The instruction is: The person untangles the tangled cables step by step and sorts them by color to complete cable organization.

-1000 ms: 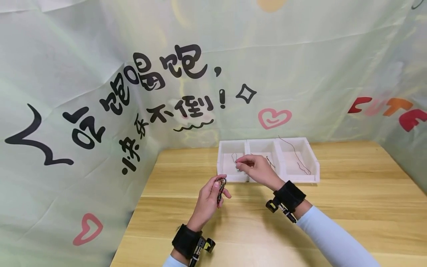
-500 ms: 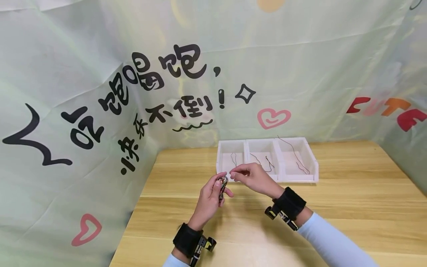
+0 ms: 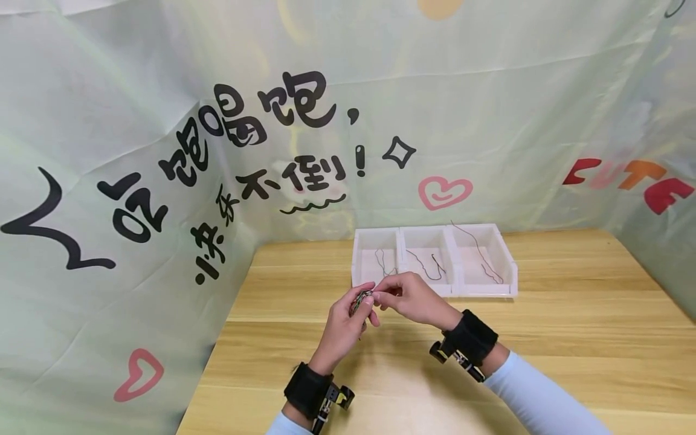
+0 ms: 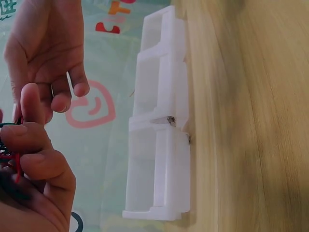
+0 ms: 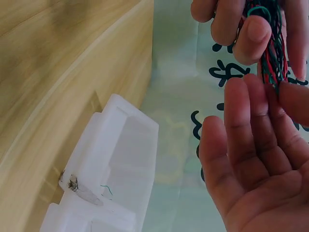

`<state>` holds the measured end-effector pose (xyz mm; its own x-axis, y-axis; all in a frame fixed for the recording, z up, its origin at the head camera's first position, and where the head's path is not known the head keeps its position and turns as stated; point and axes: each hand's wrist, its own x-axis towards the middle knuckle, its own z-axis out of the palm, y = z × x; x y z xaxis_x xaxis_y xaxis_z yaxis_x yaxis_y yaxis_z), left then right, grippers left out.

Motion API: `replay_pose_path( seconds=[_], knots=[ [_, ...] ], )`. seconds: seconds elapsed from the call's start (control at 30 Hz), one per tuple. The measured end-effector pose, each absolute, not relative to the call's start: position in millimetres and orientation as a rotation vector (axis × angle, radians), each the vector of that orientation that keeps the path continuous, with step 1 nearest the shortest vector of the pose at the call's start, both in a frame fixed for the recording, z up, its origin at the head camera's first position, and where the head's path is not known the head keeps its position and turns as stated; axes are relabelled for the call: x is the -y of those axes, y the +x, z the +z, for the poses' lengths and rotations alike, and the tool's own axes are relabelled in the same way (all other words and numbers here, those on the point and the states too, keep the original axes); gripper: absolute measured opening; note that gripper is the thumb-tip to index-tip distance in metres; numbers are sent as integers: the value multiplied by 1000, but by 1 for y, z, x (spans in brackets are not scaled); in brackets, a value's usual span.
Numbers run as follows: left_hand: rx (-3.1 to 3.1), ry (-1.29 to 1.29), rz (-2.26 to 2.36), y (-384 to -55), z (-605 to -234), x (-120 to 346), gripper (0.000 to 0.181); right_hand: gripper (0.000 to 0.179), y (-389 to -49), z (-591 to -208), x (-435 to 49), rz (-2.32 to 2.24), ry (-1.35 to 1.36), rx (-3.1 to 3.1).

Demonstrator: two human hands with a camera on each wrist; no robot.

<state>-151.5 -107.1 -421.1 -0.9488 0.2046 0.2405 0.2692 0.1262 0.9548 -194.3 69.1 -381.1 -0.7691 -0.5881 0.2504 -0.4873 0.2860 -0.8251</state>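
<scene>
My left hand (image 3: 341,329) grips a looped bundle of thin wires (image 3: 359,300), red, green and black, in front of the white bin. My right hand (image 3: 421,304) meets it from the right, thumb and index finger pinching the end of the bundle. From the right wrist view, the wires (image 5: 275,53) run down from the left fingers into that pinch, while the other right fingers extend loosely. Part of the bundle is hidden in the left palm. Single strands lie in the bin: a greenish wire (image 3: 380,261) at left, dark wires (image 3: 438,266) in the middle, a reddish-brown wire (image 3: 479,246) at right.
The three-compartment white bin (image 3: 492,291) stands near the back of the wooden table (image 3: 576,314). One strand in its right compartment sticks up past the back rim. A printed cloth (image 3: 505,121) hangs behind and at both sides.
My right hand has come back from over the left compartment to the left hand and now pinches the wire bundle. The left hand has turned slightly and closed further round it.
</scene>
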Motion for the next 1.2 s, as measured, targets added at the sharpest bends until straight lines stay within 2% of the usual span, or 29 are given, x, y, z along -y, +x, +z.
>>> replay_pose_path(
  seconds=[0.2,0.3,0.43,0.63,0.7,0.83,0.93,1.03,1.2],
  knots=[
    [2314,-524,-1900,-150,-420,105,23,16,-193,-383,-70,-1521,-1036,-2440],
    [2324,-556,-1860,-149,-420,104,20,19,-200,-398,-72,-1519,-1015,-2468],
    [2353,-537,-1839,-148,-421,107,21,17,-213,-418,-79,-1559,-1005,-2583],
    [2314,-480,-1881,-148,-423,113,20,9,-220,-428,-88,-1663,-900,-2783],
    [2306,-499,-1879,-148,-423,113,21,10,-220,-430,-87,-1631,-939,-2835],
    [2307,-535,-1859,-150,-421,112,24,34,-217,-427,-82,-1556,-1175,-2874],
    [2317,-551,-1847,-150,-421,111,21,44,-213,-423,-78,-1479,-1374,-2840],
    [2322,-566,-1839,-150,-421,110,20,48,-210,-421,-76,-1331,-1485,-2830],
    [2321,-585,-1843,-150,-421,110,23,46,-206,-424,-77,-1158,-1509,-2807]
  ],
)
